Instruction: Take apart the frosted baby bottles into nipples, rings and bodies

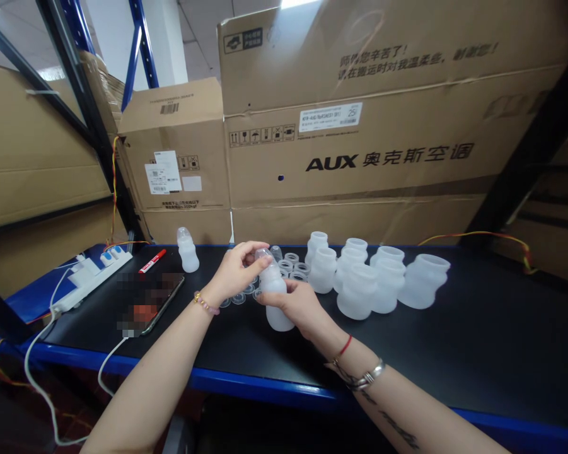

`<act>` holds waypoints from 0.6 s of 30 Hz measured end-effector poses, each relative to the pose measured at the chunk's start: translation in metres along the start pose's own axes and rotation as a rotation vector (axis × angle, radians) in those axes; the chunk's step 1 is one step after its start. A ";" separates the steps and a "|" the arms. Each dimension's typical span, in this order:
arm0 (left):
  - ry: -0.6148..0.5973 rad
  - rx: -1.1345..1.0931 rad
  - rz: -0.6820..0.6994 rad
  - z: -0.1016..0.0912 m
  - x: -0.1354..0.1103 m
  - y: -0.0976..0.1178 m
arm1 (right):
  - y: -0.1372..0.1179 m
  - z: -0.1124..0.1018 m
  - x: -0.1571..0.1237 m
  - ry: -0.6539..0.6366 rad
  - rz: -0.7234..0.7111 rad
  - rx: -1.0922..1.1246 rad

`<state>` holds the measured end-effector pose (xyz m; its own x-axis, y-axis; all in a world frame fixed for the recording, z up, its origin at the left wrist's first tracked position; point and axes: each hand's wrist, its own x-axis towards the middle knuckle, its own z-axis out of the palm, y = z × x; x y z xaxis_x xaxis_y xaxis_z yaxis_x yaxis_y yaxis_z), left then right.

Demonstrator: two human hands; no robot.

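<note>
A frosted white baby bottle (280, 317) is held upright above the front part of the black shelf. My right hand (299, 306) wraps round its body. At the top, the fingers of my left hand (241, 268) close on its clear cap (263, 257). Behind the bottle lie several clear rings (300, 270) and small caps, partly hidden by my hands. To the right stand several open frosted bottle bodies (358, 291) without tops. Another capped baby bottle (187, 252) stands apart at the back left.
A phone (158, 306) with a charging cable lies on the left, near a red marker (152, 260) and a white power strip (94, 277). Large cardboard boxes (388, 126) wall off the back. The shelf's blue front edge (265, 384) runs below my forearms.
</note>
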<state>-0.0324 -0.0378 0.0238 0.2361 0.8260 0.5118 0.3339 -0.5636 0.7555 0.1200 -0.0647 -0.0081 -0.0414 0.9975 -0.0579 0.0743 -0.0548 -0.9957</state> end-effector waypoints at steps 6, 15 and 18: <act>-0.048 -0.058 -0.050 0.004 0.000 0.000 | 0.003 0.001 0.003 0.009 0.025 0.034; -0.053 -0.093 -0.106 0.009 0.002 -0.008 | 0.004 0.000 0.003 0.013 0.046 0.058; -0.052 -0.085 -0.102 0.010 0.003 -0.008 | 0.003 0.000 0.002 0.023 0.049 0.063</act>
<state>-0.0256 -0.0315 0.0154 0.2520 0.8764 0.4103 0.2811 -0.4720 0.8356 0.1197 -0.0627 -0.0111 -0.0161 0.9942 -0.1061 0.0131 -0.1059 -0.9943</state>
